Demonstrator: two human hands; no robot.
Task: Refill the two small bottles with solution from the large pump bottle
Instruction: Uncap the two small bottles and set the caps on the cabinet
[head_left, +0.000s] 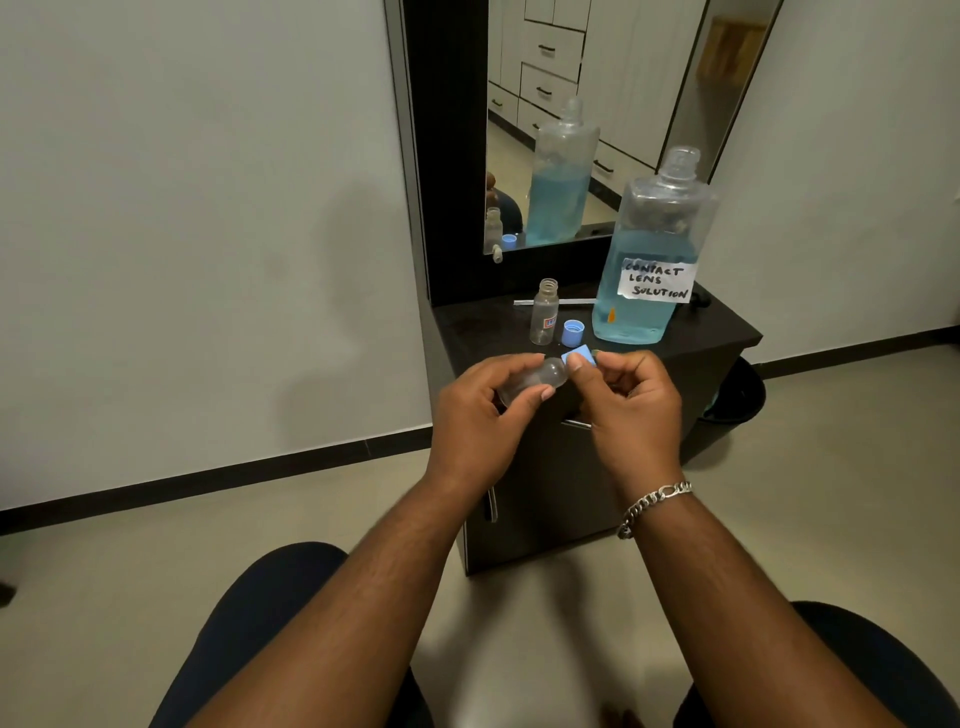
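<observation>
Left grip (485, 400) curled round clear, seemingly empty small bottle (535, 382); right grip (623, 387) pinching its blue cap (577, 358)

On the large clear plastic bottle of blue liquid (655, 249) near my bench's back right corner, a white handwritten paper label (658, 281) reads "CONTACT LENS SOLUTION". The small clear bottle's red label (549, 323) is too small to read.

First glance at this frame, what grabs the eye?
The big bottle of blue liquid, labelled "contact lens solution", open-necked on the dark cabinet at right. In front of it, the left hand grips a small clear bottle while the right hand pinches its blue cap.
</observation>
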